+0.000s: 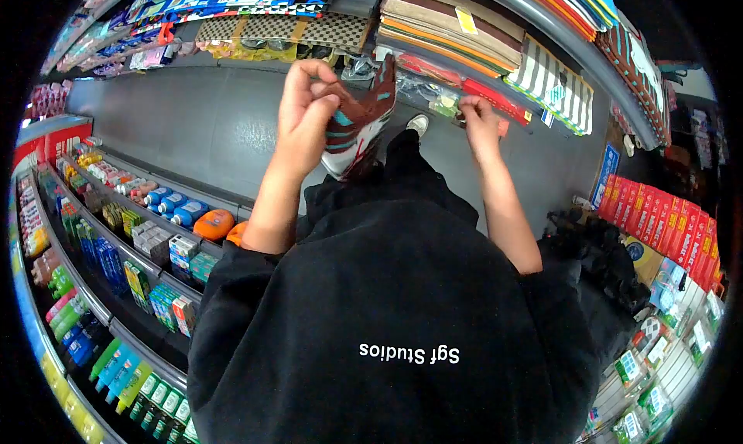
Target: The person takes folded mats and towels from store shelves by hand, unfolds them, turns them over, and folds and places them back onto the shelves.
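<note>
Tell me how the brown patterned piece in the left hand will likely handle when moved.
The brown patterned piece probably flexes easily, since it looks thin and curved. It is likely light for its size, as the left hand seems to hold it by one edge with fingers and thumb.

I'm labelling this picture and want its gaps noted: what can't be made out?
Head view, all:
Brown patterned piece in the left hand: full design, hidden by its folds.
Right hand: whether it holds anything; too small.
Blue bottles: label wording; too small.
White shoe: its pair, apparently hidden by the black clothing.
</note>
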`<state>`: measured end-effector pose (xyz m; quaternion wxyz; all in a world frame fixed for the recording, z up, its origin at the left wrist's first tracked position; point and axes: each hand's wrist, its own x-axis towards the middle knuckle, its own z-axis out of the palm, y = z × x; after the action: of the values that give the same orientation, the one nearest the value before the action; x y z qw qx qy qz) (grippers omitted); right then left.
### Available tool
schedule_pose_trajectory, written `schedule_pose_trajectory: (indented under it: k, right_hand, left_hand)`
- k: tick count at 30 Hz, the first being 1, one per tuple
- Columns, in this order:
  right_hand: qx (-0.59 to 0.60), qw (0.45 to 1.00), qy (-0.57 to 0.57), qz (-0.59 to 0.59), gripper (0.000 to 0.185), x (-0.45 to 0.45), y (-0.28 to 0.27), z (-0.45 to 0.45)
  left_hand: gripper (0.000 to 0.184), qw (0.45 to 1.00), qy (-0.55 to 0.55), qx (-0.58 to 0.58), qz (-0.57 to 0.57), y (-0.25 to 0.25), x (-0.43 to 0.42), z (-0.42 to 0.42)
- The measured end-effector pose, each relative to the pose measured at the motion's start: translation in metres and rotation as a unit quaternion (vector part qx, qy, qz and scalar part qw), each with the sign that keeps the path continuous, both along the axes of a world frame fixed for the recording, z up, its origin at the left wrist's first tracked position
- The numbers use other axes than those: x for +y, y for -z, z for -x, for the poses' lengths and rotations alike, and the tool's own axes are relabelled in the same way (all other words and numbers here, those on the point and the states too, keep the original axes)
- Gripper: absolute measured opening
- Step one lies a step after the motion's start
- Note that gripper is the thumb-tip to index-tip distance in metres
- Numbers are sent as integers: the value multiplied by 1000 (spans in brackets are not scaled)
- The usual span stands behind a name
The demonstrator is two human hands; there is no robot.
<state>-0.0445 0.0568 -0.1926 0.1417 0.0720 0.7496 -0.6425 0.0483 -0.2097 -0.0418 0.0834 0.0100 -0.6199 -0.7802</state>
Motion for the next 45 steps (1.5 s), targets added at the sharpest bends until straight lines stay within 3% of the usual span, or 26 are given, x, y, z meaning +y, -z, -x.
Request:
schedule_pose_trajectory:
  k: [1,4,6,8,11,13,17,32,33,34,39,41,45]
  right_hand:
    - [78,997,-15,-9,8,-5,-17,3]
    - [111,991,-75,18,10,-26,-80,-3]
    - [133,983,-113,50,13,-41,-114,-13]
    - [260,943,-206,11,18,-55,-142,-23]
    - [307,913,-269,2,22,-68,-163,-30]
    - [297,912,-283,-5,24,-73,-163,-33]
    - [340,896,-283,-46,25,-76,-159,-36]
    - [317,897,-299,-65,16,-68,-158,-38]
    - [343,878,-326,-72,15,-67,-157,-34]
    - [368,857,-352,-78,15,-66,-156,-32]
    - [355,857,-356,-116,14,-61,-165,-32]
    - [361,859,-341,-123,14,-58,-167,-31]
    - [398,845,-317,-162,15,-47,-182,-25]
  left_hand:
    - [22,1000,3,-2,3,6,4,1]
    - [24,999,22,-31,-22,3,13,-2]
    - [26,996,58,-60,28,2,14,-4]
    - [26,994,70,-56,63,1,17,-5]
    - [29,987,78,-40,133,4,20,-6]
    - [31,966,78,15,245,6,20,-7]
    - [32,955,51,11,293,7,23,-9]
    - [33,934,90,-1,346,-2,27,-11]
    - [33,934,91,-1,346,-1,28,-12]
    - [34,936,96,-14,339,0,29,-12]
    - [40,959,90,4,269,12,23,-11]
    - [48,947,129,-56,289,10,14,-12]
    - [43,940,135,-123,290,26,1,-19]
